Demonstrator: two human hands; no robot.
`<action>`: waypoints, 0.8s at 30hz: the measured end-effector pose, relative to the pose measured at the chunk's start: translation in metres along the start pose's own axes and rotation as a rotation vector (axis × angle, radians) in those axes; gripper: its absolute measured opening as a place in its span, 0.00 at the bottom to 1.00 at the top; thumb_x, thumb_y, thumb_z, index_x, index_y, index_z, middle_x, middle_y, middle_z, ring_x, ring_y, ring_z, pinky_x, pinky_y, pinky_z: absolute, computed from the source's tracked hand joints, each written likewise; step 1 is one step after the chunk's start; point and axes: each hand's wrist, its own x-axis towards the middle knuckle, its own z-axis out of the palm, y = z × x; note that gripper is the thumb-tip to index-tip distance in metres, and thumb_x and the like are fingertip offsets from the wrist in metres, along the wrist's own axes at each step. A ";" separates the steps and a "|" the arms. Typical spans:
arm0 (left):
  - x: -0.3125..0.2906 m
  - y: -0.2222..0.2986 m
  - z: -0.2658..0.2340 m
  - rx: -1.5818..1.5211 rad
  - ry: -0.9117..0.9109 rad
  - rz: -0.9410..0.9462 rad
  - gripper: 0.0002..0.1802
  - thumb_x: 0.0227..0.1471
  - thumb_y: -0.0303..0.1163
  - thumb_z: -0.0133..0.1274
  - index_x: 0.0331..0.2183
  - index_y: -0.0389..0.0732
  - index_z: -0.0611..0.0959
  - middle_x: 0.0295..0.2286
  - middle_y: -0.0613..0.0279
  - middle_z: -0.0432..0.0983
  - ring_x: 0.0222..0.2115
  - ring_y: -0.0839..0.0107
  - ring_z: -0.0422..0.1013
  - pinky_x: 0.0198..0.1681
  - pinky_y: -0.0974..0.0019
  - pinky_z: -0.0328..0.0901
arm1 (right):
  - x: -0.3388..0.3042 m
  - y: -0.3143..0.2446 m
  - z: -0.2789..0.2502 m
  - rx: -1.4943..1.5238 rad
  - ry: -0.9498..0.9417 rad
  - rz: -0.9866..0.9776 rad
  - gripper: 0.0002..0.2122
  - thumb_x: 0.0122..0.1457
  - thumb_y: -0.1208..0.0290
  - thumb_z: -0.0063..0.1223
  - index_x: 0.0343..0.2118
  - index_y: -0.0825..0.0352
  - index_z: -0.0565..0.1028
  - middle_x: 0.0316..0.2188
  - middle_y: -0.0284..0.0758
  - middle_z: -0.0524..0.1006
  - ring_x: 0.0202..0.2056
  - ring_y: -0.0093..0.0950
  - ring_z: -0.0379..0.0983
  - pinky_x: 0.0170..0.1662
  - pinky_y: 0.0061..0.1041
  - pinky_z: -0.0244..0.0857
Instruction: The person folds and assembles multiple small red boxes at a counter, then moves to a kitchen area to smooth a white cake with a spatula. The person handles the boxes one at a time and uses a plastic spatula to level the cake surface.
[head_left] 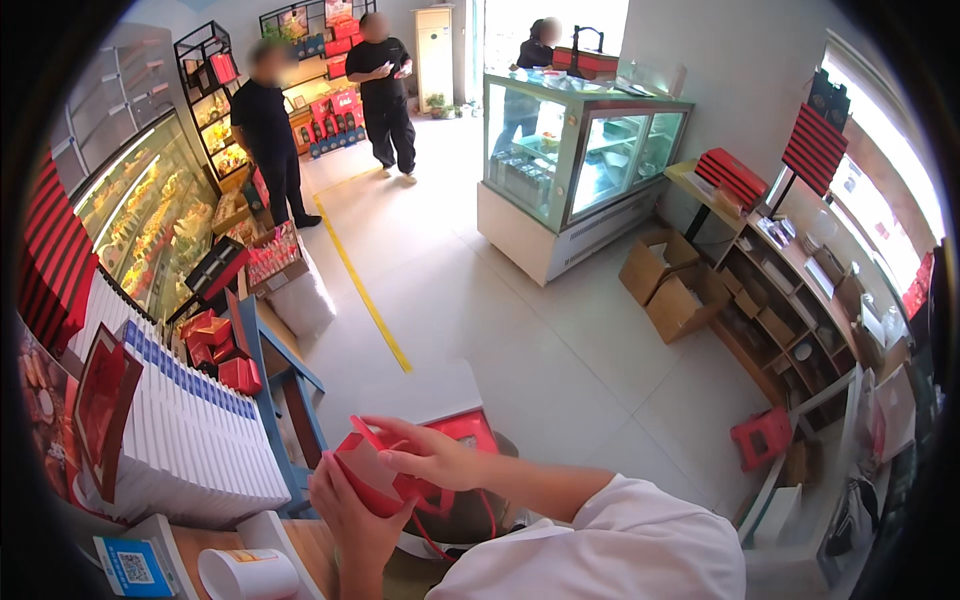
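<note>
Red folded gift box (372,478) gripped in both hands, just above the near edge of the wooden counter (310,545).

Left hand (350,515) cups the box from below, fingers wrapped round its lower corner, while the right hand (432,455) lies across the top with its fingers spread on the upper flap, seemingly so the card keeps its shape. A second red box (465,428) with a white sheet (420,392) on it sits just behind. White flat cartons with blue edges (195,425) are stacked in rows at the counter's left end, a red-lined card (100,400) leaning against them. A blue-and-white sign card (132,566) and a white roll (250,575) lie near the front left corner. Small red boxes (215,345) crowd a blue table (290,375) beyond.
</note>
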 end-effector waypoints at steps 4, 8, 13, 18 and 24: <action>0.006 0.003 -0.009 -0.091 0.049 0.063 0.64 0.24 0.39 0.71 0.59 0.36 0.50 0.53 0.40 0.50 0.53 0.43 0.53 0.54 0.47 0.52 | 0.007 0.001 0.006 -0.094 0.021 -0.151 0.30 0.61 0.69 0.44 0.63 0.61 0.46 0.49 0.36 0.67 0.49 0.23 0.61 0.52 0.24 0.57; 0.014 0.003 -0.007 -0.087 0.133 0.107 0.62 0.27 0.43 0.70 0.58 0.36 0.52 0.53 0.42 0.53 0.52 0.44 0.54 0.54 0.49 0.54 | 0.008 0.004 0.012 -0.051 0.073 -0.205 0.31 0.59 0.78 0.45 0.63 0.63 0.46 0.45 0.33 0.68 0.39 0.18 0.64 0.43 0.19 0.62; 0.014 0.003 -0.022 -0.054 0.197 0.116 0.62 0.24 0.45 0.69 0.57 0.33 0.54 0.51 0.45 0.54 0.51 0.47 0.53 0.53 0.44 0.48 | 0.009 -0.007 0.030 -0.065 0.004 -0.245 0.30 0.59 0.81 0.43 0.63 0.63 0.47 0.52 0.35 0.63 0.46 0.22 0.63 0.50 0.21 0.59; 0.010 -0.001 -0.021 -0.035 0.215 0.109 0.62 0.24 0.46 0.69 0.57 0.34 0.55 0.50 0.47 0.56 0.51 0.50 0.54 0.52 0.43 0.48 | 0.012 -0.001 0.034 -0.194 -0.033 -0.298 0.27 0.60 0.80 0.40 0.62 0.68 0.48 0.57 0.36 0.60 0.57 0.25 0.55 0.58 0.24 0.48; 0.010 0.001 -0.020 0.013 0.237 0.110 0.61 0.24 0.48 0.69 0.56 0.34 0.56 0.49 0.49 0.56 0.50 0.52 0.55 0.52 0.44 0.49 | 0.012 0.005 0.039 -0.332 0.004 -0.393 0.23 0.63 0.72 0.38 0.61 0.68 0.53 0.60 0.40 0.54 0.60 0.33 0.50 0.60 0.28 0.45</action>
